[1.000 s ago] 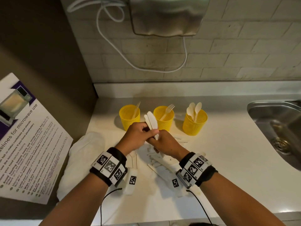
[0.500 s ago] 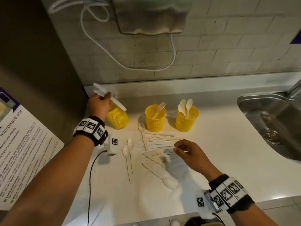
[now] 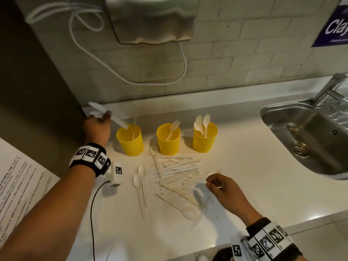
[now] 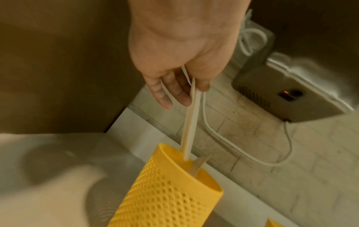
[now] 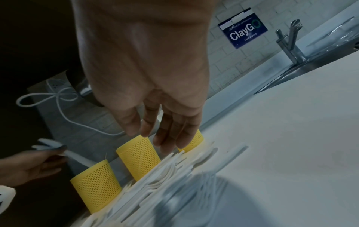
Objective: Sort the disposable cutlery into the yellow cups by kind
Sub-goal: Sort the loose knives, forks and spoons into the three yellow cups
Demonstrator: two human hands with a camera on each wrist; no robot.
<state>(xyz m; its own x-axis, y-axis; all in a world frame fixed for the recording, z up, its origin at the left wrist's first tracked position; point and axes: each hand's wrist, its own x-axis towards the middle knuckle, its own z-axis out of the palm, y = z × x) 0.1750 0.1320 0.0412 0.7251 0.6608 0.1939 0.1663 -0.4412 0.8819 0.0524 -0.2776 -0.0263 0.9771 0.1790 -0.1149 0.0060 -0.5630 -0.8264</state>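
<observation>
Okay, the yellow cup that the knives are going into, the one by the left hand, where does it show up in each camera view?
Head: the knife cup is leftmost of three cups, upper centre-left, beside the left hand.
Left wrist: bottom centre, lying diagonally, with the held knives dipping into it.
Right wrist: lower left, nearest of the three cups.
Shared landmark: the looped white cable on the tiled wall.

Blue sign (image 5: 243, 28) on the tiled wall near the tap: reads "ClayGo" in white, smaller line under it looks like "Clean as you go", top strip too tiny to read. Only "Clay" showing in the head view. Printed sheet (image 3: 17, 187) at far left: lines of text, all too blurry to make out.
</observation>
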